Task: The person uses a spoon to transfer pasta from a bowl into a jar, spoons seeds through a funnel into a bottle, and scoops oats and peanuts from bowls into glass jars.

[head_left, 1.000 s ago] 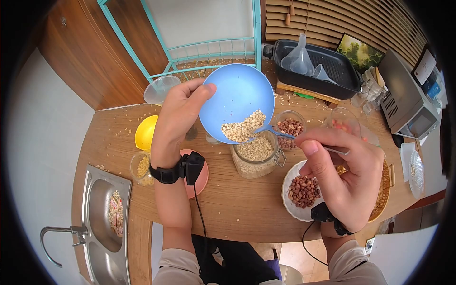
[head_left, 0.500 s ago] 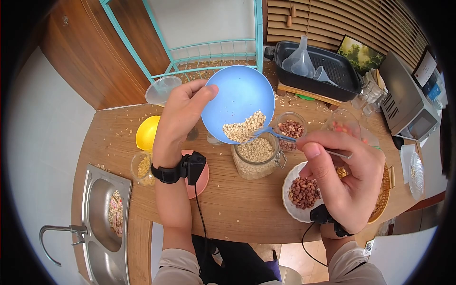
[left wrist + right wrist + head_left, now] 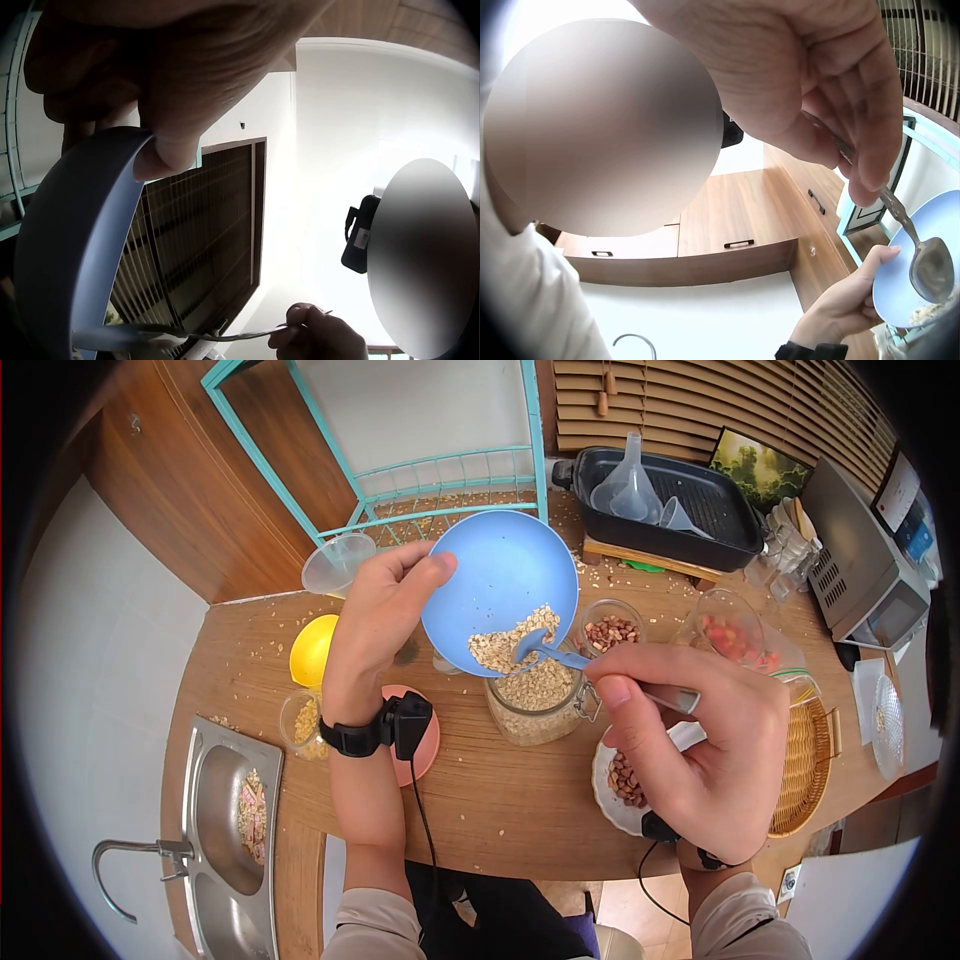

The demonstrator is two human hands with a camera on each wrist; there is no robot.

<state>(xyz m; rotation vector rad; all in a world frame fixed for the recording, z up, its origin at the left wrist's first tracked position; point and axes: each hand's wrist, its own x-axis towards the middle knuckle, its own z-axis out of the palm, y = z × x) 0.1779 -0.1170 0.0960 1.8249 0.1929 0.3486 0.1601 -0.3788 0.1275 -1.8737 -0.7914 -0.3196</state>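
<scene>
In the head view a blue plate [image 3: 500, 575], tilted over a glass jar of oats [image 3: 535, 710], is gripped at its left rim by my left hand [image 3: 385, 610]. Oat flakes [image 3: 510, 645] lie along the plate's lower part. My right hand [image 3: 705, 735] pinches a metal spoon [image 3: 560, 654] by its handle, the bowl of the spoon over the oats on the plate. The right wrist view shows the spoon [image 3: 932, 270] in front of the plate [image 3: 900, 285]; the left wrist view shows the plate [image 3: 60, 232] from its side.
Around the jar stand a glass of nuts [image 3: 612, 628], a white bowl of nuts [image 3: 625, 780], a pink dish [image 3: 425, 745], a yellow bowl [image 3: 313, 652] and a wicker basket [image 3: 800, 780]. A sink [image 3: 235, 810] lies at left; a black pan [image 3: 715, 520] sits at the back right.
The spoon's bowl has risen and moved slightly left over the oats, with my right hand shifting left along with it. The plate appears slightly lower in the view, still in my left hand.
</scene>
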